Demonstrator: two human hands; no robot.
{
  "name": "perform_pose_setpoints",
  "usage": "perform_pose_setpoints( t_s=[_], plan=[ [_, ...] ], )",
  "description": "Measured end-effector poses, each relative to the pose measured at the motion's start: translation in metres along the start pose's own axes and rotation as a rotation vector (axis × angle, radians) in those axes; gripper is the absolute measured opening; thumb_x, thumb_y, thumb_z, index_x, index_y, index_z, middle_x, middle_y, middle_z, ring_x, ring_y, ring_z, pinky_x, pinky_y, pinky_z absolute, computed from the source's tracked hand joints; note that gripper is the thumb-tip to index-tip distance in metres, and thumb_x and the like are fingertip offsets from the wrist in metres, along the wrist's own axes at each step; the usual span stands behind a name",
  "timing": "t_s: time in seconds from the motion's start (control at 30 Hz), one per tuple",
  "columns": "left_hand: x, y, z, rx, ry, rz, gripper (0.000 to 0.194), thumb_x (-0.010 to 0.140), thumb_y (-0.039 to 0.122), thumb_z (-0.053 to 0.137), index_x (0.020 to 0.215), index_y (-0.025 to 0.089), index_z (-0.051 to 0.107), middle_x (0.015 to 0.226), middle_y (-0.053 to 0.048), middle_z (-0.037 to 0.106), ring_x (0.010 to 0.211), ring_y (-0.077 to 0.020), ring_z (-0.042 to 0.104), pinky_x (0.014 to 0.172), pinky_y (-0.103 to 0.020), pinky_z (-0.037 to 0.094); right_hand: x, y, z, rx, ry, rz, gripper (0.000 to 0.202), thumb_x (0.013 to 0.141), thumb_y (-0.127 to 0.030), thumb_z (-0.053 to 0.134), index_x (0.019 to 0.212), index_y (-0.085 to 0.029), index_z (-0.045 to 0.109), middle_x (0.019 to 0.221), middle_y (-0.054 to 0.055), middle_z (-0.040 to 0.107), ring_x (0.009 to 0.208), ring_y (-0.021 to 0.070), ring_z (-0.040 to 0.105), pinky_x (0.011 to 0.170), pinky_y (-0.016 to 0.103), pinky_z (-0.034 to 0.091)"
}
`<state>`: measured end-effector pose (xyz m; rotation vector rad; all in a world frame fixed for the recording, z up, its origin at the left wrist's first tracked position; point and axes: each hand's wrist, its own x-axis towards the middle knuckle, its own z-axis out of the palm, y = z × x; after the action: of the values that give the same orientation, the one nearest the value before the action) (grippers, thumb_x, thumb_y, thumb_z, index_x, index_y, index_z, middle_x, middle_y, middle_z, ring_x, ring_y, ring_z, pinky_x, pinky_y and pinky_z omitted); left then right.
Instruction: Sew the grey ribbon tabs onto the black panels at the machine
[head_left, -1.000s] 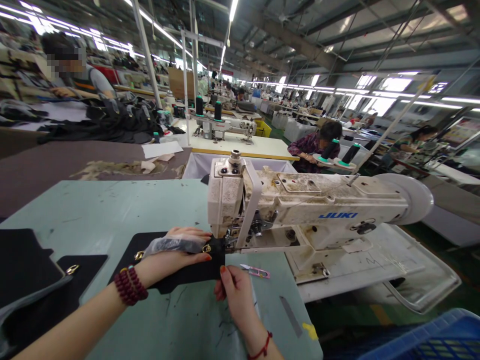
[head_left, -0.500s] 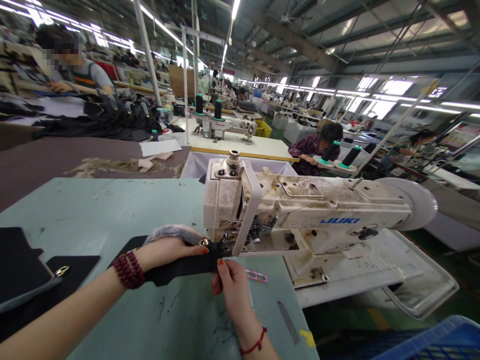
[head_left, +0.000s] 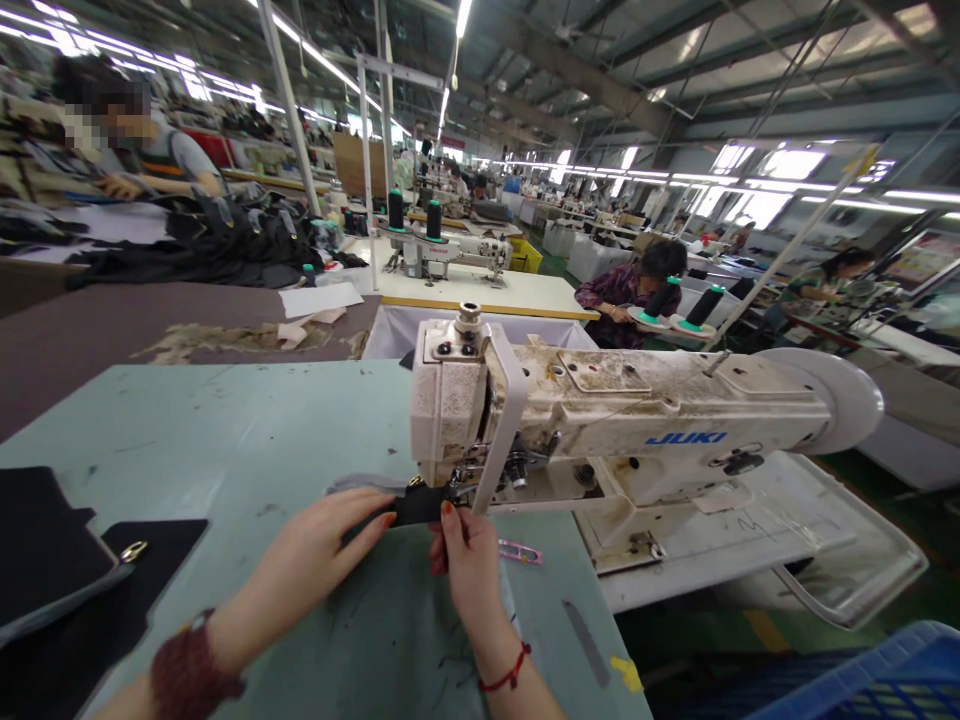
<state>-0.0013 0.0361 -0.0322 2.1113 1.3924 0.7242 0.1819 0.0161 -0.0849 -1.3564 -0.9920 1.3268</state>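
Note:
A white, stained sewing machine (head_left: 570,400) stands on the pale green table (head_left: 225,430). Under its needle area lies a black piece (head_left: 417,507) with a gold ring and a grey strip. My left hand (head_left: 330,545) grips the piece left of the needle, thumb in front and fingers on top. Close to the presser foot, my right hand (head_left: 465,555) pinches the front edge of the same piece. Much of the black piece is hidden behind my left hand.
Black panels (head_left: 52,540) with a gold ring lie at the left. Right of my right hand are a pink tool (head_left: 520,552) and a grey blade-like strip (head_left: 586,642). A blue basket (head_left: 877,680) sits at lower right. Other people work beyond.
My left hand has shifted its hold, its wrist now lower and nearer me. The black piece has turned, and less of it shows. My right hand stays near the needle.

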Motion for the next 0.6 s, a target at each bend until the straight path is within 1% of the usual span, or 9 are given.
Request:
perform_pose_setpoints(
  t_s=[0.03, 0.07, 0.13, 0.2, 0.23, 0.27, 0.33, 0.43, 0.6],
  plan=[
    [-0.016, 0.005, 0.009, -0.066, 0.095, 0.002, 0.030, 0.089, 0.043, 0.051, 0.099, 0.024, 0.073, 0.105, -0.008, 0.074, 0.100, -0.0259, 0.065, 0.093, -0.035, 0.048, 0.000, 0.001, 0.000, -0.008, 0.005, -0.006, 0.068, 0.077, -0.080, 0.044, 0.071, -0.013, 0.052, 0.050, 0.001, 0.048, 0.039, 0.0067, 0.043, 0.038, 0.017, 0.032],
    [-0.030, 0.010, 0.020, -0.169, 0.114, 0.000, 0.026, 0.089, 0.041, 0.052, 0.090, 0.024, 0.072, 0.094, -0.008, 0.073, 0.092, -0.0245, 0.066, 0.085, -0.033, 0.050, 0.000, 0.001, 0.000, -0.013, 0.012, -0.016, 0.067, 0.078, -0.079, 0.044, 0.071, -0.013, 0.052, 0.050, 0.001, 0.048, 0.040, 0.0069, 0.043, 0.039, 0.017, 0.032],
    [-0.045, 0.021, 0.045, -0.420, 0.017, -0.088, 0.027, 0.086, 0.046, 0.057, 0.080, 0.023, 0.071, 0.080, -0.007, 0.069, 0.077, -0.0220, 0.064, 0.070, -0.030, 0.051, 0.000, 0.001, 0.000, -0.013, 0.024, -0.040, 0.066, 0.080, -0.077, 0.044, 0.069, -0.013, 0.051, 0.050, 0.001, 0.049, 0.040, 0.0068, 0.043, 0.040, 0.017, 0.032],
    [-0.042, 0.029, 0.066, -0.746, 0.010, -0.284, 0.039, 0.078, 0.057, 0.062, 0.087, 0.020, 0.070, 0.073, -0.005, 0.065, 0.062, -0.0181, 0.058, 0.053, -0.027, 0.046, 0.000, 0.000, -0.001, -0.021, 0.032, -0.072, 0.063, 0.083, -0.074, 0.044, 0.067, -0.013, 0.050, 0.050, 0.001, 0.049, 0.041, 0.0063, 0.042, 0.041, 0.017, 0.033],
    [-0.035, 0.031, 0.074, -0.904, 0.033, -0.367, 0.045, 0.076, 0.061, 0.063, 0.091, 0.019, 0.069, 0.071, -0.004, 0.062, 0.058, -0.0160, 0.054, 0.049, -0.025, 0.043, 0.000, -0.001, -0.001, -0.033, 0.034, -0.085, 0.062, 0.083, -0.073, 0.045, 0.066, -0.013, 0.049, 0.050, 0.001, 0.048, 0.041, 0.0061, 0.042, 0.041, 0.017, 0.032],
    [-0.027, 0.032, 0.078, -1.031, 0.061, -0.424, 0.049, 0.074, 0.062, 0.064, 0.094, 0.017, 0.069, 0.070, -0.003, 0.061, 0.058, -0.0150, 0.052, 0.050, -0.025, 0.042, 0.000, -0.001, -0.001, -0.048, 0.034, -0.095, 0.062, 0.083, -0.073, 0.045, 0.065, -0.014, 0.048, 0.049, 0.001, 0.048, 0.040, 0.0060, 0.041, 0.041, 0.017, 0.031],
    [-0.009, 0.030, 0.080, -1.167, 0.086, -0.492, 0.050, 0.071, 0.061, 0.068, 0.085, 0.014, 0.071, 0.067, -0.004, 0.060, 0.059, -0.0151, 0.052, 0.054, -0.027, 0.044, -0.001, -0.001, -0.001, -0.084, 0.040, -0.105, 0.062, 0.083, -0.073, 0.044, 0.063, -0.015, 0.046, 0.048, 0.000, 0.046, 0.039, 0.0060, 0.040, 0.040, 0.018, 0.030],
    [0.008, 0.020, 0.076, -1.119, 0.073, -0.558, 0.048, 0.063, 0.060, 0.074, 0.060, 0.013, 0.069, 0.057, -0.003, 0.057, 0.059, -0.0170, 0.052, 0.060, -0.031, 0.046, -0.001, 0.000, -0.002, -0.126, 0.057, -0.117, 0.062, 0.084, -0.073, 0.042, 0.063, -0.015, 0.048, 0.048, 0.000, 0.046, 0.039, 0.0063, 0.039, 0.040, 0.018, 0.029],
    [0.008, 0.006, 0.075, -0.813, 0.124, -0.582, 0.054, 0.063, 0.069, 0.066, 0.047, 0.017, 0.061, 0.051, -0.001, 0.051, 0.054, -0.0163, 0.047, 0.058, -0.030, 0.042, -0.004, -0.001, -0.004, -0.137, 0.062, -0.139, 0.060, 0.086, -0.069, 0.043, 0.061, -0.014, 0.048, 0.049, 0.001, 0.047, 0.042, 0.0066, 0.042, 0.044, 0.018, 0.033]
  ],
)
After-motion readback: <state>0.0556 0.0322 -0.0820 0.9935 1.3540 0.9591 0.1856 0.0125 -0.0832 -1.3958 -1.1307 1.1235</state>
